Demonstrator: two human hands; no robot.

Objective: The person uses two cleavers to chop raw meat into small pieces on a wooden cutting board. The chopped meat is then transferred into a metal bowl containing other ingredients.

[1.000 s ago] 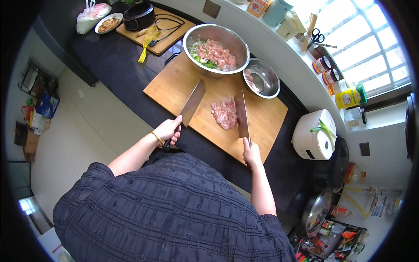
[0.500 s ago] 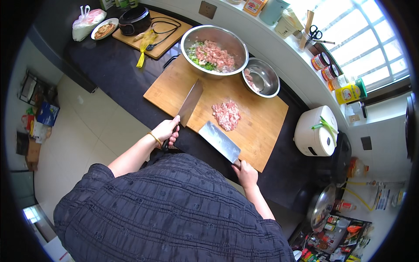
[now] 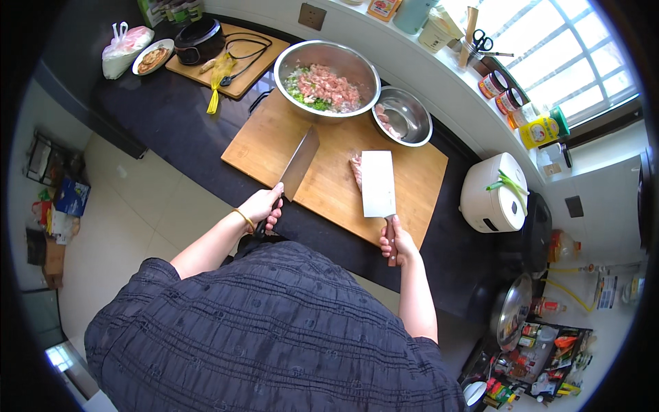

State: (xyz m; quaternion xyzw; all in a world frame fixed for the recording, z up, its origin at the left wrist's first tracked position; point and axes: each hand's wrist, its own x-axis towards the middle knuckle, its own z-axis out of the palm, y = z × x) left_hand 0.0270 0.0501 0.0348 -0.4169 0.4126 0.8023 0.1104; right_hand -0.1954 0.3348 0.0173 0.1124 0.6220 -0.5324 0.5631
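My left hand [image 3: 265, 210] is wrapped round the black handle of a cleaver [image 3: 300, 165], whose blade tilts over the left part of the wooden cutting board [image 3: 322, 189]. In my right hand [image 3: 400, 243] is a second cleaver [image 3: 379, 185] with a brown wooden handle. Its broad, bright blade faces up and hides most of the minced meat [image 3: 356, 169]; only the pile's left edge shows. A large steel bowl [image 3: 357, 65] at the board's far edge holds minced meat and chopped greens. Beside it, a smaller steel bowl [image 3: 417, 118] contains a few meat pieces.
A white rice cooker [image 3: 491, 193] with green onion on its lid stands right of the board. At the far left are another board [image 3: 264, 56] with a black pot [image 3: 199, 42], a plate of food [image 3: 152, 58] and a white bag [image 3: 125, 51]. Jars [image 3: 508, 101] line the windowsill.
My right hand has swung its cleaver upward and over the minced meat, turning the blade to point away from me. The left hand and its cleaver stay nearly still.
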